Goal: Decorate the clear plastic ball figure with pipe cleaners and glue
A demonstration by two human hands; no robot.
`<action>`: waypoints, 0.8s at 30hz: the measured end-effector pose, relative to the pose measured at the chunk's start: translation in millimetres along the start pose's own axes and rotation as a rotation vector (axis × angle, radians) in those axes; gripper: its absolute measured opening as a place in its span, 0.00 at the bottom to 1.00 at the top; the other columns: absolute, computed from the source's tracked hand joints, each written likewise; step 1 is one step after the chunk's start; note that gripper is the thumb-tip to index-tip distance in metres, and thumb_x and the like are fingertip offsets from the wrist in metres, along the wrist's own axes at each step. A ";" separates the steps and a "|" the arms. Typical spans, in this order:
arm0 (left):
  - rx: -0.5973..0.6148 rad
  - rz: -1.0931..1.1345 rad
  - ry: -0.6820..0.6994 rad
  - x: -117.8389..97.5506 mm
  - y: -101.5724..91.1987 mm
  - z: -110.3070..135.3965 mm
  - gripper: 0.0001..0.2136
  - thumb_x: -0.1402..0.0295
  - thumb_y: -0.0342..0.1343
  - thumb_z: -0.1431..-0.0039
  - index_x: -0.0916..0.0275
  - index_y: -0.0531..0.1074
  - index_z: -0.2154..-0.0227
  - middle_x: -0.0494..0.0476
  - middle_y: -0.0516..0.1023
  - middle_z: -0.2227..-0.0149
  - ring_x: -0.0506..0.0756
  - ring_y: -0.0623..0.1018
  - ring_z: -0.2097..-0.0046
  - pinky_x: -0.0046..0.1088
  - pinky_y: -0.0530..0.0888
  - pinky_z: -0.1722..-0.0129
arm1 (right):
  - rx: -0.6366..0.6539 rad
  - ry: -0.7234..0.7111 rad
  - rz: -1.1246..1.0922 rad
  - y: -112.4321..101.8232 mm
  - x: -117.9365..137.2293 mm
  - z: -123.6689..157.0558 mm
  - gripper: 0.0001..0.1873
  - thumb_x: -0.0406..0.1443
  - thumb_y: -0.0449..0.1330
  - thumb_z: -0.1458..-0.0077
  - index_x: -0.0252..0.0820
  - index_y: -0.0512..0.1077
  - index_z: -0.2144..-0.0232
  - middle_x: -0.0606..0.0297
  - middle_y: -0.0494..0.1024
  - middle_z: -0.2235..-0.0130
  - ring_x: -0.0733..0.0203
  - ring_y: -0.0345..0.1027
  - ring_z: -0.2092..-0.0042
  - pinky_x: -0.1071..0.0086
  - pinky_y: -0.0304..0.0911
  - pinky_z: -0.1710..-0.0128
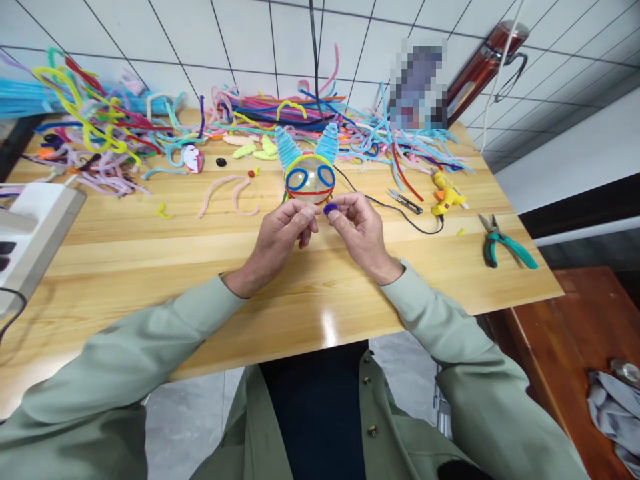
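Clock centre: the meeting point of the two hands; 12 is the tiled wall (240, 40), 6 the wearer.
Left hand (280, 233): at 8, fingers curled, thumb close to forefinger; cannot tell how firmly the tips meet or whether anything sits between them.
Right hand (363, 233): at 4, thumb and forefinger pinched on the violet-blue disc, other fingers bent.
Violet-blue disc (331, 209): small, round, at the right fingertips, in front of the eared ball figure.
Eared ball figure (311, 187): at 12, just beyond the fingertips; clear ball, yellow rim, two blue rings, red band, two upright light-blue ears; contact with the fingers cannot be told.
Pink pipe cleaners (220, 193): two curved lengths, at 9 to 10.
Black oval piece (221, 162): one, at 10.
Yellow-green fuzzy pieces (265, 151): several, between 10 and 11.
Mixed pipe-cleaner heap (107, 137): at 10, yellow, lilac, red and blue, tangled.
Long pipe-cleaner bundle (260, 110): at 11, along the wall.
Light-blue pipe cleaners (425, 140): at 2, loosely spread.
Red flask (483, 67): between 1 and 2, tilted in view.
Thread snips (406, 201): at 3.
Yellow glue gun (447, 197): at 3, beyond the snips, black cord attached.
Pliers (505, 243): past 3, teal handles, jaws parted.
White power strip (37, 230): at 9, left edge.
Table (310, 300): light wood, glossy.
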State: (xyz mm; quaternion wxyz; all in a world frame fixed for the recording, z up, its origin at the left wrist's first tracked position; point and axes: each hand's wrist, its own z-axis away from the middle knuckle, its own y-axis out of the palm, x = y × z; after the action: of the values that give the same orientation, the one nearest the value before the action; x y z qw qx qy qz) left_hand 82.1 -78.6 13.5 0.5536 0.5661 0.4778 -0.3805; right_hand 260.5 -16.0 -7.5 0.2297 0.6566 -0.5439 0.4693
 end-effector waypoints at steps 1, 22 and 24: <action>0.003 -0.004 -0.001 -0.2 -0.2 0.2 0.21 0.45 0.74 0.41 0.59 0.81 0.65 0.51 0.77 0.72 0.48 0.71 0.76 0.26 0.68 0.78 | -0.001 -0.004 0.001 -0.1 0.1 0.0 0.21 0.55 0.65 0.29 0.46 0.75 0.51 0.65 0.86 0.56 0.64 0.80 0.59 0.64 0.77 0.53; -0.053 -0.075 0.001 2.0 0.8 1.6 0.20 0.48 0.74 0.41 0.60 0.79 0.68 0.51 0.78 0.71 0.47 0.69 0.76 0.25 0.68 0.77 | 0.064 -0.003 0.051 -0.7 12.4 0.4 0.22 0.57 0.66 0.31 0.45 0.76 0.56 0.66 0.84 0.61 0.64 0.78 0.62 0.67 0.75 0.60; -0.052 -0.070 0.011 3.1 1.2 2.3 0.19 0.49 0.75 0.41 0.60 0.80 0.65 0.52 0.80 0.70 0.47 0.71 0.76 0.25 0.69 0.77 | 0.053 -0.013 0.068 -0.6 11.9 0.1 0.21 0.56 0.66 0.30 0.45 0.76 0.58 0.67 0.84 0.63 0.64 0.77 0.64 0.67 0.74 0.61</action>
State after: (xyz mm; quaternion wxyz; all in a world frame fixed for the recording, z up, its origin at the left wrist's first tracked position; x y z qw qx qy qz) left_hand 84.3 -80.4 10.6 0.5521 0.5364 0.5099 -0.3839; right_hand 260.7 -21.9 2.9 0.1924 0.6467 -0.5548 0.4868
